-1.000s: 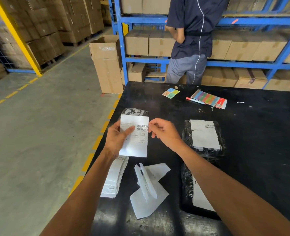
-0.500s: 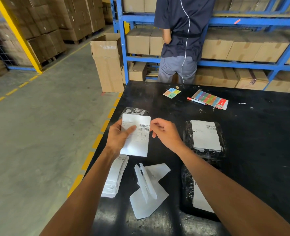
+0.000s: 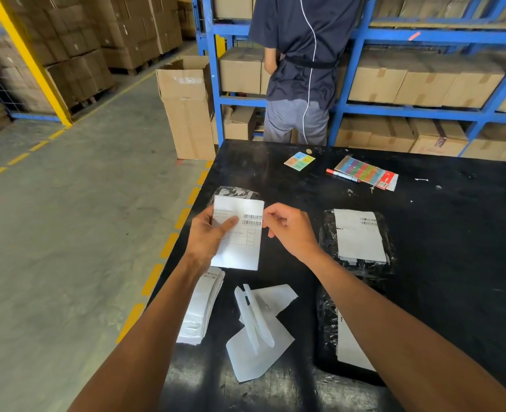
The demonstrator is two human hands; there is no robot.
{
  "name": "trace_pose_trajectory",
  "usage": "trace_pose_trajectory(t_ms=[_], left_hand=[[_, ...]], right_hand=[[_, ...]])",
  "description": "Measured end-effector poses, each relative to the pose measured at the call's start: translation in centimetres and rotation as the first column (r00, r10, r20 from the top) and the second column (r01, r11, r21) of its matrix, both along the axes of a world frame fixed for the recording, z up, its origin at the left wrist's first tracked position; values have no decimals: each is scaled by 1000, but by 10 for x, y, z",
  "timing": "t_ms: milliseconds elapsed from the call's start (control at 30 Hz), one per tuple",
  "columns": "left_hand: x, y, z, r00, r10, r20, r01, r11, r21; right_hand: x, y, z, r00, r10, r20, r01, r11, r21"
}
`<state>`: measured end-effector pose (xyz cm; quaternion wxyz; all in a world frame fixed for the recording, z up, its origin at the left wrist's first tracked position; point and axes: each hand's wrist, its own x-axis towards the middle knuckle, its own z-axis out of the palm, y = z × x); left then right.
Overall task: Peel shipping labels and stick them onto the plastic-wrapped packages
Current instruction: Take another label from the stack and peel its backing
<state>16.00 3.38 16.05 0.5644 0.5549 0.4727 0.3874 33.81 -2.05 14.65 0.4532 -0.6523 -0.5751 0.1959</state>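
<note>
My left hand [image 3: 208, 236] holds a white shipping label [image 3: 241, 245] with a barcode, thumb across its face, above the black table [image 3: 442, 263]. At the label's right edge my right hand [image 3: 289, 230] pinches it with curled fingertips. Behind the label lies a plastic-wrapped package [image 3: 236, 192], mostly hidden. A stack of labels [image 3: 202, 307] sits under my left wrist. Two labelled packages lie to the right, one farther [image 3: 357, 242] and one nearer [image 3: 332, 328], partly under my right forearm.
Peeled backing sheets [image 3: 260, 331] lie curled near the front. A coloured card [image 3: 299, 161], a red marker [image 3: 342, 175] and a pack of coloured tabs [image 3: 366, 172] lie at the back. A person [image 3: 305, 63] stands at blue shelving behind the table. An open carton [image 3: 186, 105] stands left.
The camera view shifted slightly. My hands and the label stay almost in place, with my right fingertips working at the label's right edge.
</note>
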Motion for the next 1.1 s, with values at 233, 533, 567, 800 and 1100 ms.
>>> trace_pose_trajectory(t_ms=[233, 533, 567, 800, 1100], left_hand=[[0, 3, -1, 1000, -9, -14, 9, 1000, 4], [1, 7, -4, 999, -13, 35, 14, 1000, -27], [2, 8, -4, 999, -14, 41, 16, 999, -35], [16, 6, 5, 999, 17, -52, -13, 998, 68], [35, 4, 33, 996, -92, 0, 87, 937, 339]], right_hand=[[0, 0, 2, 1000, -5, -15, 5, 1000, -11], [-1, -2, 10, 989, 29, -145, -43, 995, -92], [-2, -3, 12, 977, 55, -204, -76, 992, -98], [-5, 2, 23, 923, 79, -377, -129, 986, -109], [-6, 8, 35, 973, 39, -227, -45, 999, -21]])
